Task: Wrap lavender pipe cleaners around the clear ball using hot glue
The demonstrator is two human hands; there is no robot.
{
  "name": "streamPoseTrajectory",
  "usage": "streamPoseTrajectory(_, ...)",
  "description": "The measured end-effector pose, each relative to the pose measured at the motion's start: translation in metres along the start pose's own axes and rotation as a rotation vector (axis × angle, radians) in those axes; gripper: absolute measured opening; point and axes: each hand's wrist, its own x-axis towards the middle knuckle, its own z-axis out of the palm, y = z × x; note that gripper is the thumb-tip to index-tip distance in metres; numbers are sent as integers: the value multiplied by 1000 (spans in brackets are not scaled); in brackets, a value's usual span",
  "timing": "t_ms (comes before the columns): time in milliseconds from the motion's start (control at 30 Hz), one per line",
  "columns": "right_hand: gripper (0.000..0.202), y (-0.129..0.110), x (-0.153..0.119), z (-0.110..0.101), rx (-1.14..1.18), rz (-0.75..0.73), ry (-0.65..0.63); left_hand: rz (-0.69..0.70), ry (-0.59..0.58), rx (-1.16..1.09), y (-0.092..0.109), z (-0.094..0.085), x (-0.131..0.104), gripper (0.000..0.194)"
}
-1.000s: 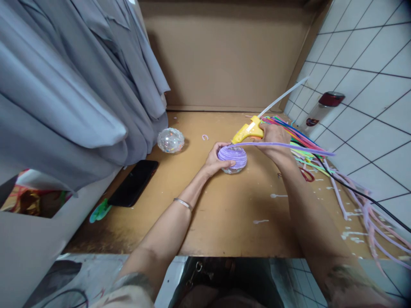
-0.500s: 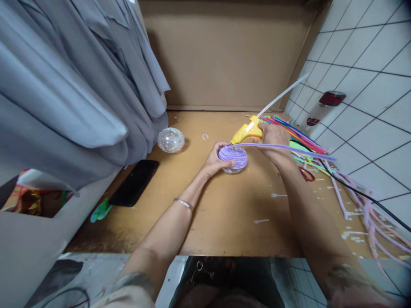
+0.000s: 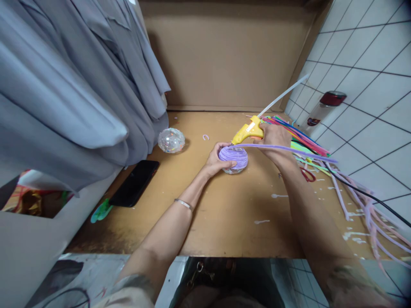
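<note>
My left hand (image 3: 218, 159) is closed around a clear ball wrapped in purple pipe cleaner (image 3: 233, 157), its thumb across the front. The ball's lower part shows bare and transparent. From its top, a loose length of purple pipe cleaner (image 3: 302, 152) stretches right, past my right wrist. My right hand (image 3: 274, 136) grips a yellow glue gun (image 3: 246, 131), whose nozzle points down at the ball's upper rim. A long clear glue stick (image 3: 282, 95) juts out of the gun's back. Whether the nozzle touches the ball I cannot tell.
A clear faceted ball (image 3: 171, 140) sits back left, behind a black phone (image 3: 135, 183) and a green clip (image 3: 102, 210). Colourful pipe cleaners (image 3: 298, 136), red-handled scissors (image 3: 307, 174) and a black cable (image 3: 366, 194) lie right. A grey curtain (image 3: 96, 85) hangs left; a bottle (image 3: 324, 109) stands right.
Hardly anything differs. Both hands, the ball and the glue gun stay in almost the same place, with only a tiny shift to the right.
</note>
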Motion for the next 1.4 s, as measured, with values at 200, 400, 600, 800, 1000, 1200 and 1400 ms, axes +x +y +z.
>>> streamPoseTrajectory(200,29,-3,-2,-5,-130,102,3,-13,-2,-9,2,0,0,88)
streamPoseTrajectory(400,29,1,1,2,-98,97,9,2,-12,-1,2,-1,0,85)
streamPoseTrajectory(600,28,11,6,10,-29,117,58,-14,-12,8,-1,-2,1,86)
streamPoseTrajectory(800,32,30,15,26,53,137,52,-15,0,-10,0,-2,1,85)
streamPoseTrajectory(1000,48,47,-2,58,-44,265,113,-8,-4,-4,-1,-2,1,84)
streamPoseTrajectory(1200,50,56,-16,80,-128,293,-64,12,0,-10,-3,0,1,86)
streamPoseTrajectory(1400,50,49,-13,76,-209,224,23,55,14,23,-6,-2,3,83)
